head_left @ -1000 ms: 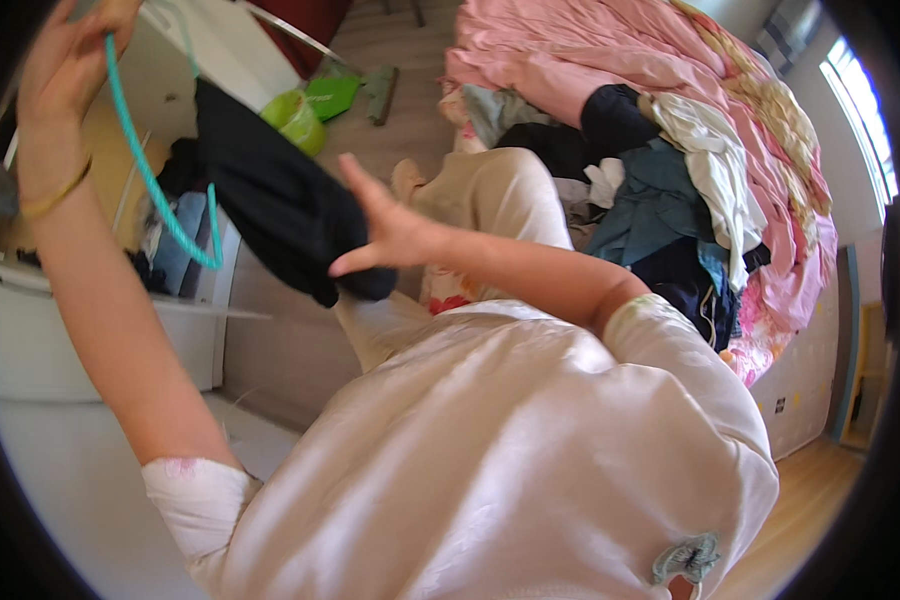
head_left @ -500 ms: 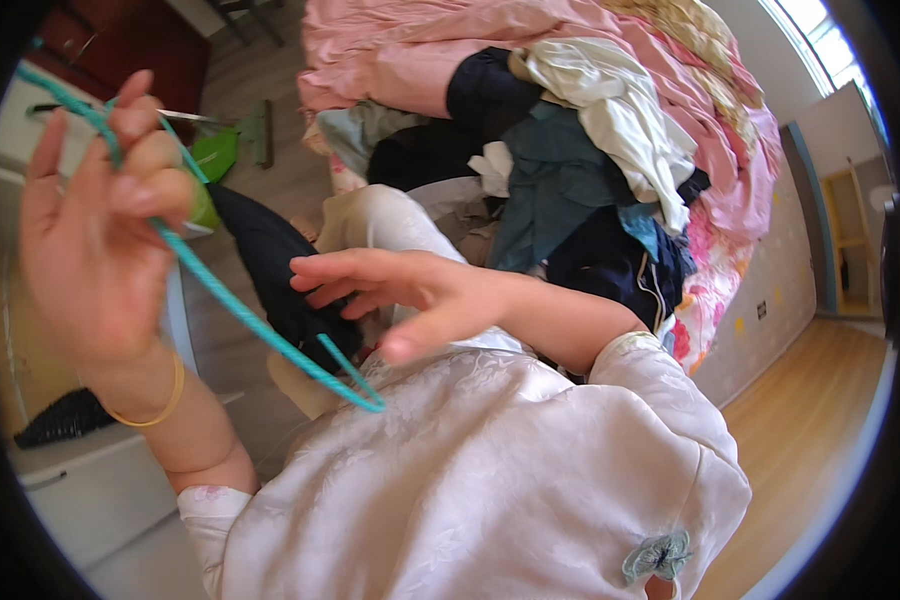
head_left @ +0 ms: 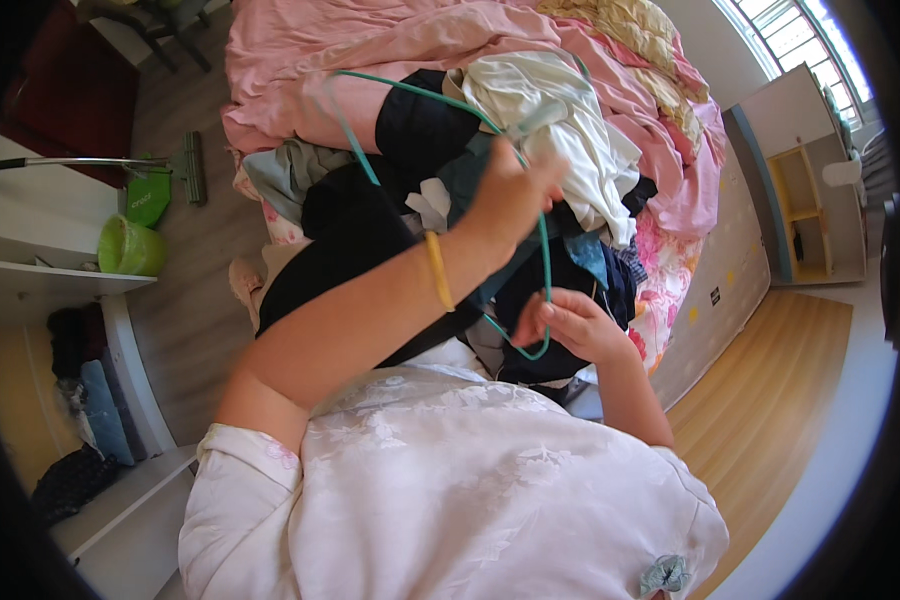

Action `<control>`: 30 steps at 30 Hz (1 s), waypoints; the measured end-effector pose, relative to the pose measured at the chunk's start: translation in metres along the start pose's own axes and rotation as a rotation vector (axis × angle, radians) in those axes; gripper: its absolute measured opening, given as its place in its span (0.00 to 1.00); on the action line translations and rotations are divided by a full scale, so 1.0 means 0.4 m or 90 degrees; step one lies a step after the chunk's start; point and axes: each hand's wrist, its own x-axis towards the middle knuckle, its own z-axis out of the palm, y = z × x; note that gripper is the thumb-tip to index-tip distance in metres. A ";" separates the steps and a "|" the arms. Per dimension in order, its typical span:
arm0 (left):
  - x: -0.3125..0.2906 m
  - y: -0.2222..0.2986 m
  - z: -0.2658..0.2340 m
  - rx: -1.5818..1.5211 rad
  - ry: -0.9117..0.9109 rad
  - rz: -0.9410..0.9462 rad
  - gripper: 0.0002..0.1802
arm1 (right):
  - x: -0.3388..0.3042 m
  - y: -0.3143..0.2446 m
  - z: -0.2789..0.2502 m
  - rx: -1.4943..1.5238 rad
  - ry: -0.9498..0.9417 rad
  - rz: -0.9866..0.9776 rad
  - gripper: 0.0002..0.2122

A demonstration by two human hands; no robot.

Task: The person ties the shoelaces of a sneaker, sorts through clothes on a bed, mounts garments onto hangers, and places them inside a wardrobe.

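Observation:
A teal clothes hanger (head_left: 546, 250) is held aslant over my lap. My left hand (head_left: 515, 198), somewhat blurred, is closed around its middle near the hook. With fingers bent, my right hand (head_left: 578, 325) grips the hanger by its near, rounded end. A black garment (head_left: 345, 265) hangs down from the far left part of the hanger and spreads across my lap under my left forearm. How it is fixed to the hanger is hidden. Just beyond my hands lie a white garment (head_left: 540, 95) and a dark teal one (head_left: 465, 185), heaped on the bed.
Pink bedding (head_left: 300, 60) covers the bed in front of me. On the left stand an open cabinet (head_left: 65, 275) with clothes inside, a green bucket (head_left: 130, 248) and a mop (head_left: 192, 170). To the right are a wooden floor (head_left: 770, 370) and a shelf unit (head_left: 800, 215).
The hanger has come from the upper left to over my lap, with the black garment. My left hand moved right with it; my open right hand has closed on the hanger's near end.

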 end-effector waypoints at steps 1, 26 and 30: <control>0.011 -0.045 -0.007 0.121 -0.063 -0.020 0.22 | -0.023 0.026 -0.027 0.030 0.003 0.070 0.13; -0.452 -0.008 -0.600 0.018 0.098 -0.176 0.22 | 0.909 -0.100 -0.236 -1.129 0.422 -0.091 0.08; -0.478 0.020 -0.652 -0.047 0.136 -0.113 0.18 | 0.905 -0.360 -0.215 -0.644 0.443 -0.345 0.10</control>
